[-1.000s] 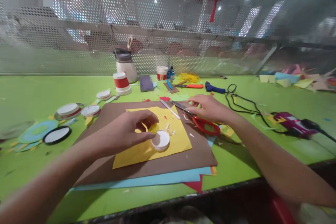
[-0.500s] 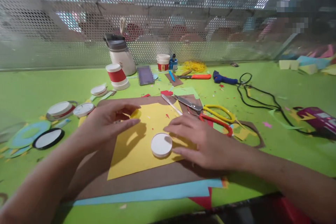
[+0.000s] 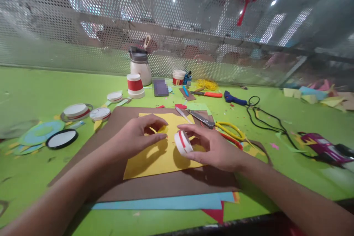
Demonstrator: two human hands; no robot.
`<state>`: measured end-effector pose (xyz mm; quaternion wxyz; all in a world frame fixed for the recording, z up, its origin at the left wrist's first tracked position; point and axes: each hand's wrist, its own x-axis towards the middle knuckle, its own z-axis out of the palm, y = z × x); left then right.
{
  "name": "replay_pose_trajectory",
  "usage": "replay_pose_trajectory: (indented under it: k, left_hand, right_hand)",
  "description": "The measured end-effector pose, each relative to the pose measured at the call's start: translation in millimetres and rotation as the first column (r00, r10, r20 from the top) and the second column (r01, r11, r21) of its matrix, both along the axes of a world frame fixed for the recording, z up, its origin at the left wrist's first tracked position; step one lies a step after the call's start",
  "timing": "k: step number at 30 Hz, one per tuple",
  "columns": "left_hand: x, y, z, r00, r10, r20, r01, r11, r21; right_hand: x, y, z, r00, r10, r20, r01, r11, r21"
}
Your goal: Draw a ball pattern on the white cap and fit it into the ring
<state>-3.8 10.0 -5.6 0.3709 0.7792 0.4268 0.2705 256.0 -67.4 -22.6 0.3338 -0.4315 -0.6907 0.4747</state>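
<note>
Head view, right hand (image 3: 218,147) lifting white lid (image 3: 183,142), tilted; left hand (image 3: 135,136) on yellow paper (image 3: 163,155)

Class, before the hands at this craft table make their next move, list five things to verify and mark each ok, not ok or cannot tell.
1. Right hand has the white lid firmly pinched: ok, fingers hold it tilted above the paper.
2. Left hand steadies the yellow sheet: ok, it rests on the sheet's upper part.
3. Yellow sheet lies flat on the brown sheet: ok.
4. Scissors are out of the hands' way: not ok, they lie just behind the right hand, blades toward the sheet.
5. Anything marked on the yellow sheet under the hands: cannot tell, the hands and their shadows cover it.
</note>
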Motion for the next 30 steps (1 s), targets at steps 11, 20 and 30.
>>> replay_pose_trajectory:
  k: [11,20,30]
  left_hand:
    - [1.3,1.7,-15.6,0.946,-0.11,0.305,0.178,0.962,-0.205]
    - [3.8,5.1,-30.3,0.908,-0.105,0.405,0.24,0.924,-0.297]
    - [6.1,0.1,-11.3,0.955,-0.011,0.298,0.103,0.95,-0.296]
  right_hand:
    - [-6.9,13.4,-14.6,0.836,-0.08,-0.542,-0.069,0.966,-0.25]
    - [-11.9,14.9,-16.1,0.86,-0.152,-0.488,0.025,0.966,-0.256]
    - [-15.5,14.7,-17.4,0.828,-0.198,-0.525,0.048,0.957,-0.286]
